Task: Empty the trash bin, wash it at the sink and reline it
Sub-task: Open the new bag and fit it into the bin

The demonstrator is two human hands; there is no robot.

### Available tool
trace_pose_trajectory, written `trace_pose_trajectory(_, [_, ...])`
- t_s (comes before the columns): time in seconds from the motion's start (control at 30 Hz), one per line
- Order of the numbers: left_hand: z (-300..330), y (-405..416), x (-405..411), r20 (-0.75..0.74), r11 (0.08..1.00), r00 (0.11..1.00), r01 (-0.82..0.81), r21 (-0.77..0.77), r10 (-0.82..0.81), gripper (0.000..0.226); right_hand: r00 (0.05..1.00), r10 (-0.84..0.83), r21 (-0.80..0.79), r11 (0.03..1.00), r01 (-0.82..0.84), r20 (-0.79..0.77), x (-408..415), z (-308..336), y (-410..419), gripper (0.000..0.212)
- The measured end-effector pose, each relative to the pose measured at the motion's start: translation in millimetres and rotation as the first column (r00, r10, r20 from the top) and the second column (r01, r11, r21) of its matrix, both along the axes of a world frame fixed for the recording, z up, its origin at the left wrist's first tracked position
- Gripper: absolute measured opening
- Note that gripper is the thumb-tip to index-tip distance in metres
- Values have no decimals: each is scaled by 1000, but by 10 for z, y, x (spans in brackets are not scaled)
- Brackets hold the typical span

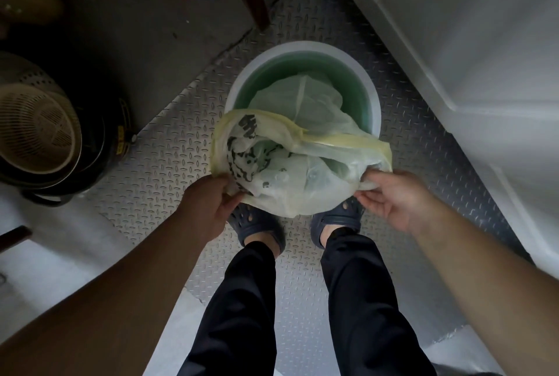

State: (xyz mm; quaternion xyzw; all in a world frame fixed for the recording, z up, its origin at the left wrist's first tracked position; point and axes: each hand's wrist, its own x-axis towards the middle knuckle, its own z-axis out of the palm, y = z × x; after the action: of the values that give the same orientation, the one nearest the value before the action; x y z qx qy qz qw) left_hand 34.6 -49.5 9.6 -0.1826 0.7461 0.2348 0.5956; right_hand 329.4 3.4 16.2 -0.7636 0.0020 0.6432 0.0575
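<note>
Both hands are gripping the mouth of a thin plastic bag (290,160): the left hand (211,200) is pinching the near-left edge of the bag between thumb and curled fingers, and the right hand (390,194) is pinching the near-right edge in the same way, so the opening is being held stretched between them. Below the hands, the person's dark clogs (257,224) are standing on a metal tread-plate floor (169,163), and the bag is hanging just over the toes.

The bag is pale yellow and half transparent, with dark print on its left side. Its far part is lying inside the trash bin (367,85), a round bin with a white rim and green inside, which is standing on the floor just beyond the feet. I judge this to be the relining step, with the bag not yet folded over the rim.

Several things could go wrong. The film looks very thin, so pulling too hard over the rim could tear it at the pinched corners. Because only the near edge is held, the far edge could slide down into the bin. If air is trapped under it, the bag may balloon instead of sitting flat. The light bin could also tip or slide on the smooth metal. A white cabinet (453,27) is standing close on the right and a pale perforated basket (39,130) farther left, well apart from the bin.
</note>
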Motion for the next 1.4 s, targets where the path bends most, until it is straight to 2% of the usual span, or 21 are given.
trace_pose_trajectory(0.03, [-11,26,4,-1,1000,1000,13,3,-13,21,999,-50,10,999,51,-18,9,-24,14,22])
trace_pose_trajectory(0.1, [-32,93,-10,16,998,998,-60,11,60,16,992,-121,64,990,122,-22,27,-71,53,24])
trace_pose_trajectory(0.2, [-25,203,-63,56,970,975,-220,104,215,28,980,-189,204,959,196,-54,58,-98,149,20])
trace_pose_trajectory(0.27, [-34,259,-98,72,946,958,-285,153,277,46,982,-176,250,950,187,-68,62,-88,213,19])
trace_pose_trajectory(0.37, [-29,330,-129,129,946,958,-277,167,257,68,999,-44,260,965,43,-1,58,-64,312,22])
trace_pose_trajectory(0.47, [-9,379,-182,180,946,953,-274,175,243,79,995,-47,360,930,76,-88,97,-29,425,23])
trace_pose_trajectory(0.53, [15,405,-214,156,962,970,-214,173,187,80,980,-45,411,903,124,-196,128,27,503,24])
trace_pose_trajectory(0.6, [46,441,-212,75,989,996,-60,132,51,73,970,70,419,907,34,-231,144,66,553,34])
trace_pose_trajectory(0.67, [84,486,-190,-68,991,992,114,76,-109,59,965,204,422,899,-119,-163,146,98,570,49])
trace_pose_trajectory(0.73, [147,566,-177,-243,960,942,262,99,-232,39,973,227,463,866,-189,-28,141,146,588,60])
trace_pose_trajectory(0.8, [229,666,-188,-481,847,789,507,157,-383,25,957,250,557,779,-288,146,126,221,608,56])
trace_pose_trajectory(0.83, [267,722,-201,-597,747,668,644,164,-445,20,920,304,589,707,-392,247,106,258,625,50])
trace_pose_trajectory(0.9, [316,851,-221,-744,496,423,856,142,-518,25,770,460,581,507,-637,443,47,305,655,46])
trace_pose_trajectory(0.97, [326,1001,-210,-799,228,198,970,78,-568,36,554,562,503,262,-824,615,-9,305,702,43])
trace_pose_trajectory(1.03, [324,1104,-171,-788,19,-2,1000,-18,-615,39,385,595,405,108,-908,705,-50,281,760,38])
trace_pose_trajectory(1.1, [326,1150,-165,-758,-92,-130,991,-93,-639,36,298,633,348,48,-936,715,-74,260,805,33])
trace_pose_trajectory(1.17, [342,1162,-190,-753,-140,-205,979,-150,-626,23,261,661,326,25,-945,704,-96,255,847,25])
trace_pose_trajectory(1.23, [345,1182,-231,-767,-110,-198,980,-166,-610,11,247,663,333,-4,-943,707,-111,265,898,16])
trace_pose_trajectory(1.27, [345,1198,-251,-772,-64,-149,988,-139,-618,8,253,650,349,-19,-937,716,-115,271,928,13])
trace_pose_trajectory(1.33, [360,1261,-285,-750,80,32,996,-27,-660,5,346,607,418,24,-908,715,-117,286,990,6])
trace_pose_trajectory(1.4, [375,1360,-325,-695,243,239,965,95,-678,11,538,538,527,192,-828,649,-117,291,1075,6])
